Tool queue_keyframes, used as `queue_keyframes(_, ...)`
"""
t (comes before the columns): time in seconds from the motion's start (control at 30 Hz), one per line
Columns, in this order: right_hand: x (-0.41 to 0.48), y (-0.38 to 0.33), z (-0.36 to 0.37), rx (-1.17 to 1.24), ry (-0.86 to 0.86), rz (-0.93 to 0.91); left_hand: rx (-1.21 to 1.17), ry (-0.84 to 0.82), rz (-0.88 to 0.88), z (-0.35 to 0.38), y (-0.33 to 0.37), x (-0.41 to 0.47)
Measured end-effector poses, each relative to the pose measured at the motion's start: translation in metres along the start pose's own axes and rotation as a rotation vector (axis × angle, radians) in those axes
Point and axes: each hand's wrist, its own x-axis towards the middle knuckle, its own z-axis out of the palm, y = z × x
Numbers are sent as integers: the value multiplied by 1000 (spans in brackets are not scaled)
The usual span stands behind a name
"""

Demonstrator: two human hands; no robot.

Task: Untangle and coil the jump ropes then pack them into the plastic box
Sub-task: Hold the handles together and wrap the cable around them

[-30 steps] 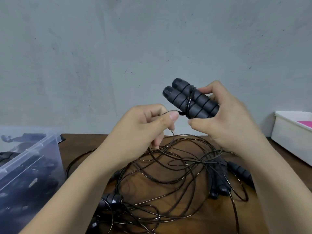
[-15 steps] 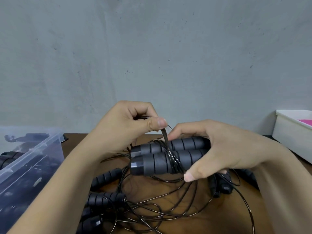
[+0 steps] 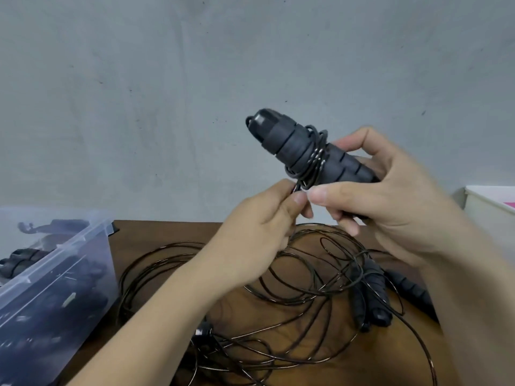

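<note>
Head view: right hand [image 3: 390,199] is raised above the bench [image 3: 156,232], its grip clamped round the lower end of a pair of black foam handles [image 3: 303,151]. The handles lie side by side and tilt up to the left. Thin black cord [image 3: 316,162] is wound in several turns round the middle of them. Left hand [image 3: 259,232] sits just below and beside, its grip pinched together on the free run of that cord, thumb tip close to the right thumb. Under the hands a loose tangle of ropes [image 3: 292,296] spreads over the brown bench, with spare handles [image 3: 376,288] lying in it on the right. Clear plastic box [image 3: 69,274] stands at the bench's left edge, with black handles and cord inside it. White container [image 3: 493,215] is at far right, something pink showing in it. Grey wall [image 3: 167,79] behind.
</note>
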Motion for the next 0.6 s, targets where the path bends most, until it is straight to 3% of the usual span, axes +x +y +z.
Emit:
queue_keyframes(0.13,0,-2,2,-388,203,-39,104,-43,1,8,-1,-1)
queue_keyframes(0.27,4,9,3,-497,340,-44,245,-101,0,-2,4,-3)
queue_keyframes(0.43,6,15,-2,-634,226,-61,129,-91,-43,-36,11,-6)
queue_keyframes(0.6,14,31,-2,-873,155,23,378,-111,1,-45,23,-14)
